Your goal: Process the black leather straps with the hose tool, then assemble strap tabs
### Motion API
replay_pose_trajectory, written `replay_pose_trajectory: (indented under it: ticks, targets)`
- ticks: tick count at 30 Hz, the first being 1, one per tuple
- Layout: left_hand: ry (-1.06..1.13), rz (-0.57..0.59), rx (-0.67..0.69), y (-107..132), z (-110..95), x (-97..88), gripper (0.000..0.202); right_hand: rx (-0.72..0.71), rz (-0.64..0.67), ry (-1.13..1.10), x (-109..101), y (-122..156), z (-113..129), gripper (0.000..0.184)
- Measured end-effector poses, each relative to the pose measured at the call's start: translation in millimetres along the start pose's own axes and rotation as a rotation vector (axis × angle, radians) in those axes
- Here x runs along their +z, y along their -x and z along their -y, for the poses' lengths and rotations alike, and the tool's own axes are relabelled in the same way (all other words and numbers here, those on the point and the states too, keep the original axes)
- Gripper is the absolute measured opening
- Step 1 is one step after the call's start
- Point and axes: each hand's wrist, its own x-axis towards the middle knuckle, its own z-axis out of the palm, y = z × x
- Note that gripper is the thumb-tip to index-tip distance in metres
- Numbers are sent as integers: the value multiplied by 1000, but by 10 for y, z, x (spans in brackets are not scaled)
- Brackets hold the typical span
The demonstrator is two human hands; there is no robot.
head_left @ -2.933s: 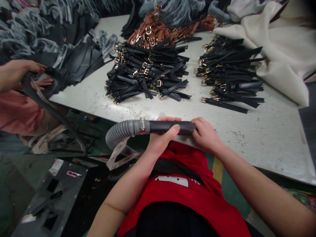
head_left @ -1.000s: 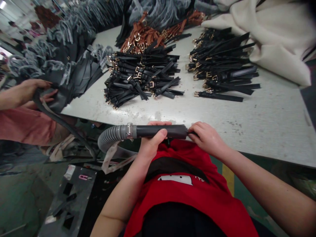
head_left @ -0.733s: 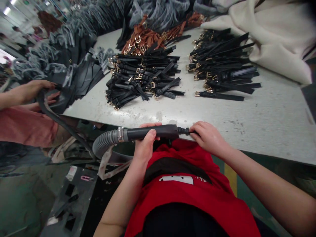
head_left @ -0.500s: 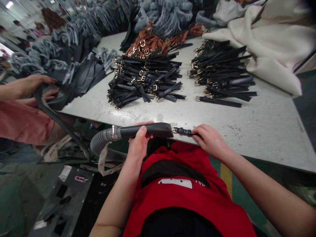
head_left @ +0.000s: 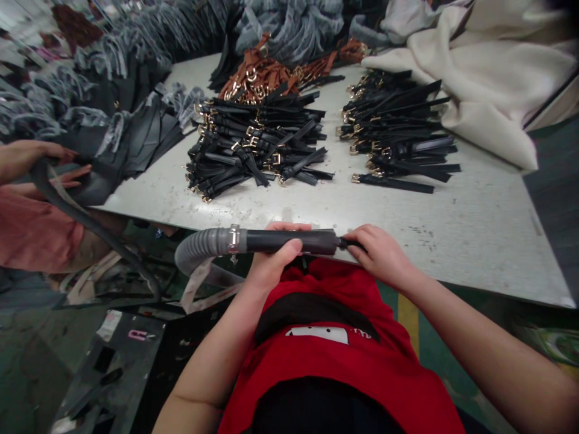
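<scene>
My left hand [head_left: 274, 256] is wrapped round a dark vacuum nozzle [head_left: 316, 241] joined by a metal clamp to a grey ribbed hose [head_left: 199, 249]. The nozzle lies along the near edge of the white table [head_left: 474, 223]. My right hand [head_left: 380, 253] pinches a black strap [head_left: 351, 243] at the nozzle's mouth; most of the strap is hidden inside the nozzle or under my fingers.
Two heaps of black buckled straps [head_left: 257, 147] [head_left: 398, 135] lie mid-table, brown straps [head_left: 257, 72] behind them. A cream cloth [head_left: 488, 78] covers the far right. At left another person's hands [head_left: 27, 160] hold dark leather pieces [head_left: 136, 132]. A grey metal plate [head_left: 104, 367] sits on the floor.
Half a second ago the nozzle was drawn back to the left, baring the strap and its buckle. It has since slid right over the strap, up to my right fingers.
</scene>
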Motion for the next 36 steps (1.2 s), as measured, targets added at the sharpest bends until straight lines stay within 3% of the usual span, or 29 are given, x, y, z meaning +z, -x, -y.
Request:
replay_pose_trajectory:
  ticks: [8,17,19,23,25,32,36]
  targets:
    - [-28,39,-32,-43,-29,48,28,9,6,1,-14,-2,-11,22]
    - [59,-67,-47,-154,30,109,28,9,-14,21,13,13,-37,24]
    - [104,-115,-53,-176,27,25,28,12,-19,25,6,15,-29,24]
    - [142,-304,12,-106,-110,-322,28,7,-28,27,8,22,-19,24]
    - [130,-336,42,-38,-162,-412,28,3,-29,37,17,27,-24,24]
    - [129,-136,-2,-69,5,-126,27,1,-14,64,14,32,-43,23]
    - [110,-139,-16,-113,24,-105,27,-5,-10,72,13,33,-48,23]
